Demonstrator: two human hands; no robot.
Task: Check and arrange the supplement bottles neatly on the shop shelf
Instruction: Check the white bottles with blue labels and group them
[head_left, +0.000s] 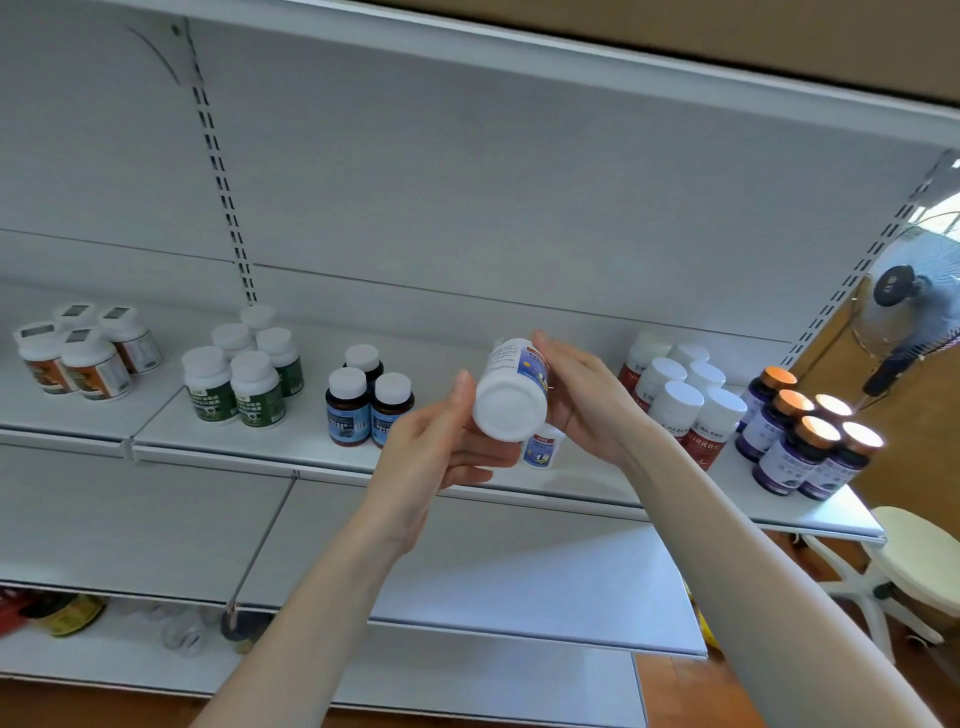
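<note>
Both hands hold a white plastic supplement bottle with a blue label (511, 400) tipped in the air in front of the white metal shop shelf (291, 436), one round white end facing the camera. The left hand (447, 441) cups it from below with curled fingers and the thumb alongside. The right hand (587, 400) wraps its far side. A matching small bottle (543, 448) stands on the shelf just beneath, between the brown blue-labelled bottles (363, 405) and the red-labelled white bottles (675, 405).

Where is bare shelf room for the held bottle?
The held white bottle should fit the bare shelf between the brown blue-labelled bottles and red-labelled white bottles, beside a small blue-labelled white bottle. Crowded rightward: purple copper-capped bottles.
</note>
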